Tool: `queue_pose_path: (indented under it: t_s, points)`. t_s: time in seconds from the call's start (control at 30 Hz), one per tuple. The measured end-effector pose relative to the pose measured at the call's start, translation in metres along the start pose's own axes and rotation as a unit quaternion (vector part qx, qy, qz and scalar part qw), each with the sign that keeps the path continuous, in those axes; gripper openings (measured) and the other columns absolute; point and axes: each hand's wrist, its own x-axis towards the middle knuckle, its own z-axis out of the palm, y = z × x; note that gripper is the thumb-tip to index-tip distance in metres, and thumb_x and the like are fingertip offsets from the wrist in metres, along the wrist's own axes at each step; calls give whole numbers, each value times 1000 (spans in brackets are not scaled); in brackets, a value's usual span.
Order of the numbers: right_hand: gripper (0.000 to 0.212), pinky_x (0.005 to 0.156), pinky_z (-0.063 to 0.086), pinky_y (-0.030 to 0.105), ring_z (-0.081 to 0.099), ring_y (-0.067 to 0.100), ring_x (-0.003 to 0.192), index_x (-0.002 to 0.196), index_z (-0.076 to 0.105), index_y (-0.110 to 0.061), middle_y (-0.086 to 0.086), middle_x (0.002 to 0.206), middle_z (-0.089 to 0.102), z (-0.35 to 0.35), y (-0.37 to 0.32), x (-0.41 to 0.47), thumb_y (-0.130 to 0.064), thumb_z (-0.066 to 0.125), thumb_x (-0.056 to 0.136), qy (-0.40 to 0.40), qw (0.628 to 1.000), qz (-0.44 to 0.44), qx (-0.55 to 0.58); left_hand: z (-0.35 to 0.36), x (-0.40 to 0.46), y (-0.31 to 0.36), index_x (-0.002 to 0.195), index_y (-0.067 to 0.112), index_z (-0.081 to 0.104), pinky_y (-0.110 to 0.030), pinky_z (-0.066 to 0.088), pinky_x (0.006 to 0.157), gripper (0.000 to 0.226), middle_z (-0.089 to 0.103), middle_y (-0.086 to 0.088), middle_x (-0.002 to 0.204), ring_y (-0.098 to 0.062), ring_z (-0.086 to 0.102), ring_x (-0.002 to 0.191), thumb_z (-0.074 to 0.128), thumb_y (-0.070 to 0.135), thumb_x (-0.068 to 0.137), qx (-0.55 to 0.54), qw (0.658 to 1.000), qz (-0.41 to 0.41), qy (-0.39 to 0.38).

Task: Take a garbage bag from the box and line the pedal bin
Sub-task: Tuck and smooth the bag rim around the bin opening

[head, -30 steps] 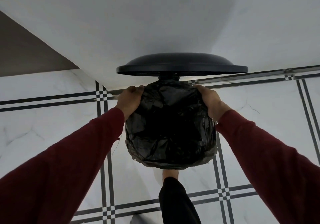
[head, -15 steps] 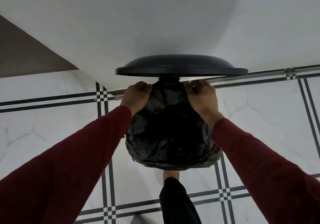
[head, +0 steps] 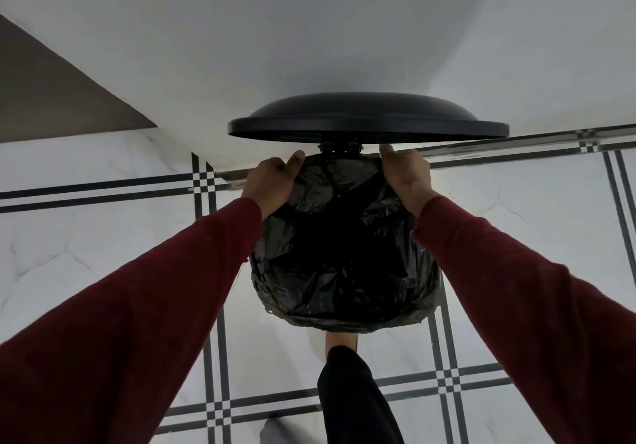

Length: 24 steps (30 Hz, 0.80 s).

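Our left hand (head: pixel 272 185) and right hand (head: pixel 407 177) each pinch the black garbage bag (head: pixel 340 247) at the far rim of the pedal bin (head: pixel 434 301), one on either side of the hinge (head: pixel 340 147), fingers curled over the plastic. The bag sits inside the bin, its crinkled edge folded over the near rim. The lid (head: pixel 368 118) stands open above our hands, and our foot (head: pixel 340 338) shows just below the bin on the white tiled floor (head: pixel 86 237).
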Motion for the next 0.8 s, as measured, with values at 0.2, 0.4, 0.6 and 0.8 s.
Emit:
queue_pose_path:
  t_s: [0.2, 0.4, 0.6, 0.8]
  points:
    - [51, 90, 57, 40, 72, 28, 93, 100, 74, -16, 6, 97, 76, -19, 1, -2, -62, 59, 84, -100, 983, 60, 140, 0, 3, -1, 120, 11, 70, -35, 38, 101, 89, 67, -14, 125, -34, 56, 127, 35, 84, 86, -80, 989, -112, -44]
    - [31, 77, 44, 28, 67, 31, 107, 106, 74, -23, 6, 108, 75, -47, 30, -24, -45, 58, 90, -68, 994, -4, 85, -9, -11, -17, 139, 28, 60, -51, 31, 119, 86, 54, -13, 151, -37, 48, 138, 37, 81, 75, -206, 960, -181, -61]
    - [50, 99, 48, 33, 66, 30, 112, 102, 74, -20, 6, 108, 72, -28, 33, -45, -66, 57, 91, -20, 994, 38, 97, 4, -26, -20, 107, 23, 68, -46, 43, 109, 46, 67, -10, 123, -33, 58, 121, 35, 53, 101, -150, 984, -96, 7]
    - [60, 102, 55, 53, 73, 37, 107, 121, 74, -10, 17, 116, 76, -24, 30, -34, -47, 76, 74, -143, 926, 138, 322, 0, -26, -21, 128, 17, 68, -47, 39, 115, 67, 62, -13, 138, -32, 55, 131, 37, 69, 98, -156, 980, -124, -3]
